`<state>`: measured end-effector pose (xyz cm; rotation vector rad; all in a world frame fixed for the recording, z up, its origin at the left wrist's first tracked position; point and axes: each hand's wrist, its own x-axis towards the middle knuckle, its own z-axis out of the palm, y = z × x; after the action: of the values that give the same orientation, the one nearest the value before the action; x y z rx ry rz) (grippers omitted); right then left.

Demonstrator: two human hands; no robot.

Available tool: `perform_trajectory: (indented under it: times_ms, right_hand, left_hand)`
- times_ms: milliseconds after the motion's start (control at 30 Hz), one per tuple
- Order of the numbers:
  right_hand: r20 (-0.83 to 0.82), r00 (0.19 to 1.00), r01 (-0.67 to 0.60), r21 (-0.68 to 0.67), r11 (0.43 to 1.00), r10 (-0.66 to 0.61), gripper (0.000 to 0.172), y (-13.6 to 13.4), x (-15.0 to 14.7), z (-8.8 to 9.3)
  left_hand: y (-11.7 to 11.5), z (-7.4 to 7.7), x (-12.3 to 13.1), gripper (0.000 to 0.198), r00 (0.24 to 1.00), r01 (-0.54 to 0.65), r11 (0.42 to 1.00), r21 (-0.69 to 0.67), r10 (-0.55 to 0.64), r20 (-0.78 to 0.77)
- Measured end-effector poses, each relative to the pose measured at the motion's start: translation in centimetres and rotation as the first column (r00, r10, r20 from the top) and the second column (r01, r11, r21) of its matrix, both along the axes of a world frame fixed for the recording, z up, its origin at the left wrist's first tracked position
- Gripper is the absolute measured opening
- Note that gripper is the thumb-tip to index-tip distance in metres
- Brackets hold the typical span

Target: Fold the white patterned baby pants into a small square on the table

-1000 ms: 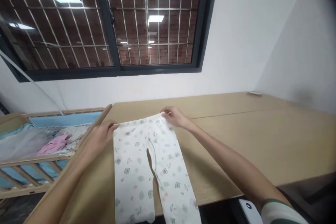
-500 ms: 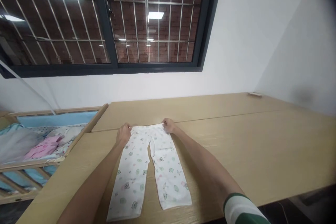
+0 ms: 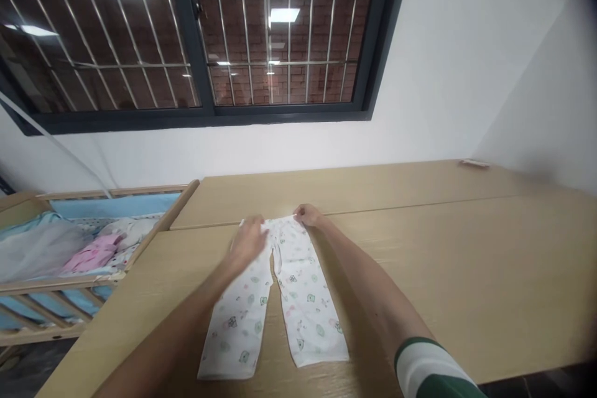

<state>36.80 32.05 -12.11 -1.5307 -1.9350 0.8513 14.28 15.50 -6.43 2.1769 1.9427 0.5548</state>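
Small white baby pants (image 3: 310,298) with a green and grey animal print lie flat on the wooden table (image 3: 420,261), waistband toward the wall and legs toward me. My right hand (image 3: 308,216) pinches the right corner of the waistband. Over the left part of the waistband is my left hand (image 3: 250,239), smeared by motion, so whether its fingers grip the cloth is unclear. It hides part of the upper left leg.
A wooden crib (image 3: 60,286) with blue lining stands at the left, holding bedding and a pink cloth (image 3: 96,253). Behind the table rise a white wall and a barred window (image 3: 280,43). A small flat object (image 3: 474,163) lies at the far right edge.
My left hand has left the waistband's left corner and moved right, over the waistband. My right hand stays on its corner. The view has shifted slightly.
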Motion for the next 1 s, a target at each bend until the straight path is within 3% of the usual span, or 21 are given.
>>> perform_trajectory:
  times_ms: [100,200,300,400,467,533,633,700,867,1000]
  right_hand:
    - [-0.050,0.997,-0.053,-0.040,0.998,0.051,0.009,0.1,0.3,0.6]
    - [-0.086,0.994,-0.078,-0.061,0.995,0.073,0.013,0.2,0.3,0.9]
    - [-0.100,0.993,-0.075,-0.061,0.995,0.069,0.015,0.0,-0.1,1.1]
    - [-0.099,0.994,-0.048,-0.044,0.998,0.043,0.017,-0.6,-0.4,1.8]
    - [-0.102,0.995,-0.024,-0.037,0.999,0.020,0.016,-1.2,-0.7,2.7]
    - [-0.109,0.994,-0.003,-0.039,0.999,-0.001,0.017,-1.6,-1.2,3.8]
    - [-0.119,0.992,0.026,-0.042,0.999,-0.031,0.021,-1.9,-3.0,5.6]
    - [-0.121,0.991,0.048,-0.034,0.998,-0.052,0.023,-1.8,-5.0,6.6]
    - [-0.104,0.990,0.093,-0.002,0.996,-0.093,0.028,-2.1,-12.0,7.0]
    - [-0.077,0.994,0.073,0.012,0.997,-0.072,0.029,-3.5,-16.8,5.8]
  left_hand:
    - [-6.9,0.7,5.5,0.034,0.976,0.213,0.968,-0.133,-0.217,-0.013]
    - [-12.5,0.0,10.0,0.056,0.910,0.381,0.884,-0.269,-0.410,-0.058]
    - [-14.6,-1.0,12.3,0.060,0.892,0.389,0.853,-0.348,-0.444,-0.090]
    - [-14.7,-1.6,12.5,0.045,0.916,0.353,0.872,-0.339,-0.395,-0.063]
    - [-14.8,-1.7,11.7,0.036,0.932,0.351,0.888,-0.297,-0.362,0.017]
    - [-15.2,-1.6,10.4,0.030,0.934,0.343,0.905,-0.253,-0.299,0.197]
    - [-16.6,-1.8,7.3,0.032,0.828,0.291,0.932,-0.215,-0.133,0.544]
    - [-17.5,-2.4,4.4,0.038,0.765,0.217,0.958,-0.189,-0.046,0.642]
    - [-19.9,-4.9,-3.1,0.048,0.853,-0.038,0.982,-0.184,0.128,0.505]
    - [-21.2,-6.6,-6.1,0.038,0.934,-0.174,0.956,-0.238,0.237,0.269]
